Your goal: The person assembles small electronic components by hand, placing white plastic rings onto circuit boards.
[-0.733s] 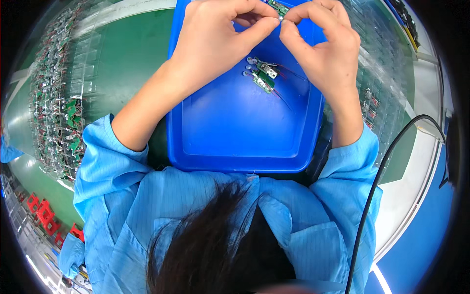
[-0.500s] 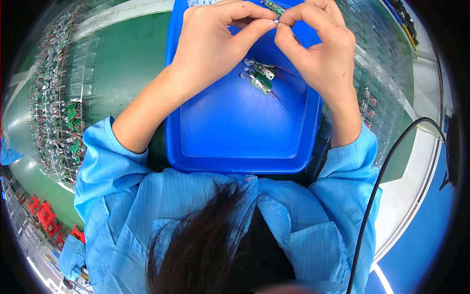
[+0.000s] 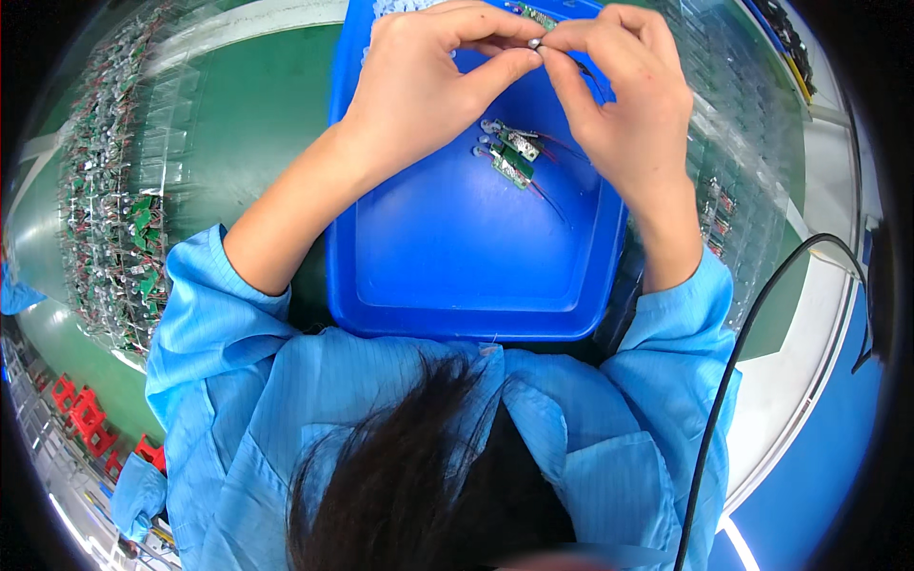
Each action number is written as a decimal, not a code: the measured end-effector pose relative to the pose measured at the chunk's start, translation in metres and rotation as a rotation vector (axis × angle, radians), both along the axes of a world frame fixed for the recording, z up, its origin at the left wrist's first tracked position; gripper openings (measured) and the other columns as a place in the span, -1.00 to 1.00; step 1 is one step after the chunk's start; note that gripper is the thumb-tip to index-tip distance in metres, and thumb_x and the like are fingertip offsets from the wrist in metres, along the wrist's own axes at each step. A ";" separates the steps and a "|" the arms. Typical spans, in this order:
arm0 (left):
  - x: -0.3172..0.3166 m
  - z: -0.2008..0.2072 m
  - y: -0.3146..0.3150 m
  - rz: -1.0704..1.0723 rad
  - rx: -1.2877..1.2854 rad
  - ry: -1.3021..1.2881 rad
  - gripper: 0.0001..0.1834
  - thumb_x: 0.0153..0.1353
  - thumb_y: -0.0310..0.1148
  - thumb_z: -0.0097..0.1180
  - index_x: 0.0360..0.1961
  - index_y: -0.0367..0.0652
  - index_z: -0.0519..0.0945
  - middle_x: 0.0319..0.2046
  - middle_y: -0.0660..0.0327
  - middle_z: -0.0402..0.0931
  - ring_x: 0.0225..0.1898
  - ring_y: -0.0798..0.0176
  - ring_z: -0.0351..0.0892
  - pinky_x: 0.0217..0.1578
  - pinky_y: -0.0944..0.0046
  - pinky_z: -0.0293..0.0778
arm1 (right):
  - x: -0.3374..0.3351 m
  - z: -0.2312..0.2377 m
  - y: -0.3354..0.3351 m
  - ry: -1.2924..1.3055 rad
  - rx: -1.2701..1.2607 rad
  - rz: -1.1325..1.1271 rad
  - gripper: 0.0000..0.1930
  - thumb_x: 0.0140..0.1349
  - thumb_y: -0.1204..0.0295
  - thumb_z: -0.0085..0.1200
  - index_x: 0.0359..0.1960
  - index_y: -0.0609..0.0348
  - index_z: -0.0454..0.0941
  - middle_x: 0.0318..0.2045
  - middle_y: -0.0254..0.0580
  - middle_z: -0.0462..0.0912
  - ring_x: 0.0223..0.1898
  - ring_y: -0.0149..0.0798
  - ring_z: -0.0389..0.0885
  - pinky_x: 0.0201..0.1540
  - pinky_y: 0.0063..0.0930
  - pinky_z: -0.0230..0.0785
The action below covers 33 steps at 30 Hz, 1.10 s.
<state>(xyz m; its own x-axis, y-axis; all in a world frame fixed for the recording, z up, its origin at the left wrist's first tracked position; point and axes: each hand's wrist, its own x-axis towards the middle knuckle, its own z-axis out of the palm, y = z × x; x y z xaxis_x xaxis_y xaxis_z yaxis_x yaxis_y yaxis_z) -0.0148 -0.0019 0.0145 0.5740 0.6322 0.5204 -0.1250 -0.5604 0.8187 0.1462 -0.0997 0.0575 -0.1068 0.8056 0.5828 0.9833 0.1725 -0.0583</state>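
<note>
Over the far part of a blue plastic tray [image 3: 466, 324], my two hands meet fingertip to fingertip. My left hand [image 3: 419, 76] pinches a small silvery round part [image 3: 535, 44] between thumb and forefinger. From the other side, the thumb and forefinger of my right hand [image 3: 633, 100] close on the same part. A dark thin wire runs beneath the right fingers. Just beyond the fingertips shows a green circuit board [image 3: 533, 14], partly hidden; whether it joins the held part I cannot tell. Nearer, two small circuit boards [image 3: 514, 169] with thin wires lie on the tray floor.
Small whitish translucent pieces [image 3: 400, 6] sit at the tray's far left. Rows of wired circuit boards [image 3: 109, 200] cover the green table [image 3: 243, 124] on the left; more boards [image 3: 719, 205] lie on the right. A black cable [image 3: 738, 352] curves down the right side. Red stools [image 3: 86, 414] stand lower left.
The right fingers have shifted slightly around the silvery part, which now shows more plainly at the fingertips. The tray and boards appear slightly lower and further right in the picture.
</note>
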 end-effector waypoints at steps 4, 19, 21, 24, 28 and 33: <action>0.005 -0.017 0.008 -0.058 0.125 -0.277 -0.84 0.24 -0.50 0.35 -0.15 -0.27 0.76 -0.25 0.11 0.76 -0.21 0.26 0.75 -0.14 0.31 0.65 | -0.001 -0.005 0.002 0.090 0.101 -0.006 -0.87 0.11 0.46 0.45 -0.28 0.04 0.80 -0.33 -0.31 0.76 -0.14 -0.29 0.68 -0.17 -0.42 0.56; -0.013 0.013 0.001 -0.028 0.077 0.186 -0.85 0.32 -0.53 0.29 -0.14 -0.36 0.75 -0.21 0.08 0.78 -0.20 0.31 0.75 -0.14 0.35 0.63 | -0.014 0.012 0.000 0.477 -0.146 -0.097 -0.85 0.06 0.49 0.45 -0.36 0.23 0.73 -0.38 -0.11 0.73 -0.34 -0.22 0.70 -0.19 -0.41 0.52; -0.011 0.005 0.010 -0.148 -0.554 -0.001 -0.86 0.33 -0.50 0.29 -0.15 -0.35 0.73 -0.26 0.14 0.76 -0.24 0.37 0.73 -0.16 0.38 0.63 | -0.016 0.013 0.003 0.742 -0.138 -0.032 -0.85 0.13 0.53 0.41 -0.29 0.28 0.71 -0.33 -0.19 0.74 -0.29 -0.36 0.69 -0.15 -0.48 0.52; -0.013 0.002 0.018 -0.220 -0.666 -0.026 -0.85 0.38 -0.48 0.25 -0.11 -0.34 0.70 -0.27 0.19 0.73 -0.25 0.45 0.67 -0.16 0.43 0.58 | -0.010 0.002 0.006 1.039 -0.259 0.060 -0.86 0.20 0.57 0.35 -0.24 0.33 0.68 -0.33 -0.28 0.73 -0.25 -0.48 0.65 -0.12 -0.56 0.51; -0.012 0.009 0.008 -0.183 -0.561 0.020 -0.87 0.35 -0.50 0.23 -0.13 -0.34 0.69 -0.21 0.14 0.73 -0.22 0.34 0.70 -0.18 0.37 0.57 | -0.010 0.004 0.007 0.958 -0.305 0.050 -0.90 0.22 0.55 0.32 -0.30 0.33 0.68 -0.33 -0.25 0.72 -0.26 -0.46 0.65 -0.13 -0.54 0.50; -0.040 0.023 0.024 0.039 0.440 0.400 -0.79 0.27 -0.47 0.24 -0.10 -0.32 0.66 -0.31 0.03 0.67 -0.37 0.03 0.64 -0.22 0.24 0.56 | 0.024 -0.008 0.002 0.488 -0.522 -0.059 -0.83 0.25 0.41 0.29 -0.16 0.19 0.71 -0.33 -0.21 0.79 -0.26 -0.36 0.73 -0.12 -0.43 0.52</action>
